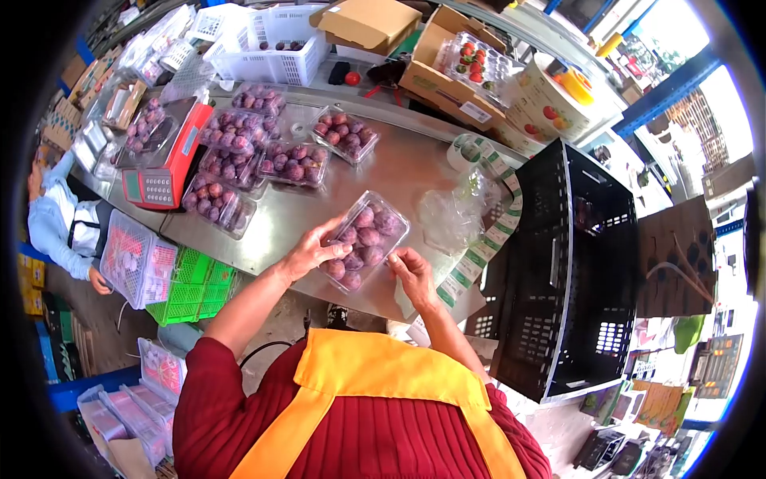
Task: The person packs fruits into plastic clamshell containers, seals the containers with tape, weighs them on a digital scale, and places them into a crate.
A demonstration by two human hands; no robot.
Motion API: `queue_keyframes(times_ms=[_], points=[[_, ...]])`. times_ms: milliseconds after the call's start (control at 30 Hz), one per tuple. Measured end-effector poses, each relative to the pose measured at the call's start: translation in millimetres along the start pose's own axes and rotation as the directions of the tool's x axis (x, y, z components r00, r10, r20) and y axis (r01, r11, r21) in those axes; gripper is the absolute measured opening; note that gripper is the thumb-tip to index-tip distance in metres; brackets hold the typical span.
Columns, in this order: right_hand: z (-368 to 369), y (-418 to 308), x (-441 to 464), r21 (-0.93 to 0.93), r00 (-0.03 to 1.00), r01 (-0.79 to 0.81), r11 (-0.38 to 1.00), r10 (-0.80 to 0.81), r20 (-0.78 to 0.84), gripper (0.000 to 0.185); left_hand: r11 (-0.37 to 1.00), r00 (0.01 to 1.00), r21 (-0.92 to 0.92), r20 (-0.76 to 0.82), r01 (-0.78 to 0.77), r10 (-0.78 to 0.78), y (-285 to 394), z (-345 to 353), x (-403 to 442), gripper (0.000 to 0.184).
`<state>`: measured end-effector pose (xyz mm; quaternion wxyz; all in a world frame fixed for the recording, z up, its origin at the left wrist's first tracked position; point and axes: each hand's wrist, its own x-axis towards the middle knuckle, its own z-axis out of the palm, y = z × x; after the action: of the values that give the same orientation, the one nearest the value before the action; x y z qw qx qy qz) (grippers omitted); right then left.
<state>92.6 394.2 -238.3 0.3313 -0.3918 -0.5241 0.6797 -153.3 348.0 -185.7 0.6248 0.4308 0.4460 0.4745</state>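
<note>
Centrally held punnet: you have the clear, rectangular plastic punnet of round purple-red plums (367,242) above the near part of the smooth, shiny steel table (307,211); its walls are glossy, its corners rounded.
Long axis: slanted, one short end toward your lower left, the other up and away to the right.
Left hand: your bare left hand (315,249) grips the punnet's left side, thumb laid along it.
Right hand: your bare right hand (415,275) has thumb and fingertips at the right long edge; whether they pinch it firmly, you cannot tell.
Plum packs: similar clear plastic packs (231,160) cluster ahead to your left, beside the boxy red scale (170,164).
Plastic and labels: a thin, crumpled clear bag (451,217) lies right of your punnet, near the curling green-and-white label strip (479,254).
Crate: the black, slotted plastic crate (562,271) stands farther right.
</note>
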Motion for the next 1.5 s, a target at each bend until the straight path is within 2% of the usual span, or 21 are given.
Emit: queue_keyframes(times_ms=[267,400,467,567,600,667,700,767,800,867,933,1067,1133,1167,1200,1267,1300,1333,1400,1433,1500], points=[[3,-26,-5,0.096,0.986,0.108,0.989,-0.119,0.117,0.014,0.985,0.994,0.132,0.025,-0.110,0.108,44,12,-11,0.070],[2,-24,-5,0.071,0.985,0.117,0.991,-0.125,0.120,0.015,0.988,0.996,0.128,-0.001,-0.085,0.086,51,18,-12,0.072],[2,-19,-4,0.030,0.989,0.109,0.994,-0.112,0.096,0.019,0.997,0.999,0.057,-0.012,-0.048,0.048,44,17,-11,0.073],[-2,-14,-2,-0.284,0.998,-0.016,0.959,0.032,0.051,0.026,0.994,0.993,-0.025,-0.041,0.107,-0.108,3,-2,-6,0.074],[-4,-10,-3,-0.428,0.999,0.003,0.904,0.011,0.031,0.028,0.983,0.983,-0.051,-0.050,0.174,-0.177,-17,-9,-4,0.075],[-7,1,-2,-0.686,0.999,0.032,0.727,-0.031,0.014,0.033,0.981,0.980,-0.029,-0.055,0.191,-0.192,-43,-16,-2,0.084],[-8,2,0,-0.706,1.000,0.027,0.708,-0.017,0.022,0.033,0.983,0.981,-0.026,-0.060,0.181,-0.182,-51,-18,-1,0.086],[-6,-20,14,-0.563,0.995,-0.023,0.826,0.072,0.065,0.033,0.987,0.985,0.011,-0.061,0.161,-0.160,-65,-28,0,0.097],[-1,-31,21,-0.489,0.987,-0.068,0.870,0.131,0.094,0.032,0.978,0.978,-0.008,-0.039,0.207,-0.207,-64,-27,-4,0.099],[9,-44,52,-0.192,0.996,-0.064,0.979,0.075,0.048,0.034,0.961,0.962,-0.020,0.003,0.274,-0.274,-51,-26,-2,0.103],[21,-107,72,-0.415,0.996,0.015,0.910,0.023,0.087,0.031,0.960,0.959,0.000,0.046,0.280,-0.280,-53,-29,1,0.109],[29,-109,106,0.017,0.996,-0.024,1.000,0.023,0.088,0.017,0.966,0.954,0.057,0.153,0.253,-0.259,-44,-29,13,0.113],[22,-108,116,0.157,0.996,-0.083,0.984,0.086,-0.014,0.014,0.946,0.935,0.118,0.154,0.303,-0.319,-32,-30,15,0.113],[19,-108,123,0.191,0.981,-0.110,0.975,0.138,-0.138,0.013,0.960,0.947,0.106,0.166,0.260,-0.275,-41,-37,17,0.112],[9,-105,136,0.433,0.984,-0.008,0.901,0.085,-0.158,0.013,0.953,0.939,0.121,0.176,0.277,-0.295,-39,-37,14,0.111],[-17,-112,170,0.284,0.941,0.080,0.955,0.022,-0.338,0.013,0.937,0.921,0.155,0.194,0.312,-0.338,-30,-37,7,0.110],[-21,-119,173,0.329,0.932,0.135,0.935,-0.007,-0.363,0.017,0.932,0.922,0.189,0.179,0.310,-0.344,-34,-38,3,0.107],[-24,-128,168,0.327,0.954,0.145,0.934,-0.044,-0.298,0.022,0.924,0.919,0.184,0.151,0.337,-0.365,-35,-40,0,0.105],[-23,-137,143,0.145,0.972,0.167,0.975,-0.138,-0.191,0.030,0.906,0.908,0.163,0.091,0.391,-0.409,-38,-42,-8,0.101],[-23,-129,124,0.121,0.979,0.190,0.974,-0.178,-0.103,0.038,0.886,0.942,0.340,0.000,0.315,-0.335,-38,-42,-12,0.102],[-23,-79,89,0.037,0.963,0.263,0.964,-0.264,0.056,0.061,0.724,0.983,0.664,-0.126,0.186,-0.137,-34,-38,-22,0.103]])
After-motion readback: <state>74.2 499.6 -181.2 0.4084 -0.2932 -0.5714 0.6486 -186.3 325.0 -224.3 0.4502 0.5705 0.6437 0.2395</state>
